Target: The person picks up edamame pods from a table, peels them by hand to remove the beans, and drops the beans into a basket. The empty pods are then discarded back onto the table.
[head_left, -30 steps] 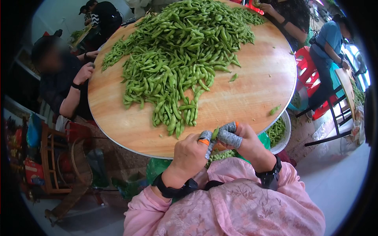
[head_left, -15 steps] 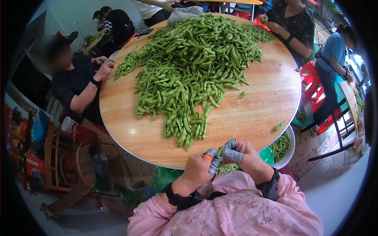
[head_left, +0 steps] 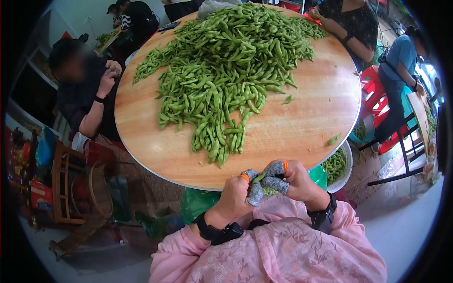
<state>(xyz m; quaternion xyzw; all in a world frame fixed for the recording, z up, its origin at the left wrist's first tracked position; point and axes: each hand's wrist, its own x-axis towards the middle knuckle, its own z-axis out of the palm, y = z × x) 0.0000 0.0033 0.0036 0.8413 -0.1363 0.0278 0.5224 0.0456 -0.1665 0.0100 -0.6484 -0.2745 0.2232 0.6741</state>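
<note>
Soybean pod (head_left: 259, 177) btwn L hand (head_left: 237, 192) & R hand (head_left: 297, 181), at near edge of rnd table
Both hands close tog., clamped on the pod w/ grey-wrapped fingertips; shelled beans (head_left: 270, 191) just below; wht basket (head_left: 348, 166) of pods near R hand, beside table (head_left: 292, 127); big pod pile (head_left: 236, 61) farther back on tabletop; seated person (head_left: 78, 89) at table's L side.

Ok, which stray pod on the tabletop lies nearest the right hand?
The pod near the edge of the tabletop, closest to the white basket; the stray pod beside the heap lies farther away.
</note>
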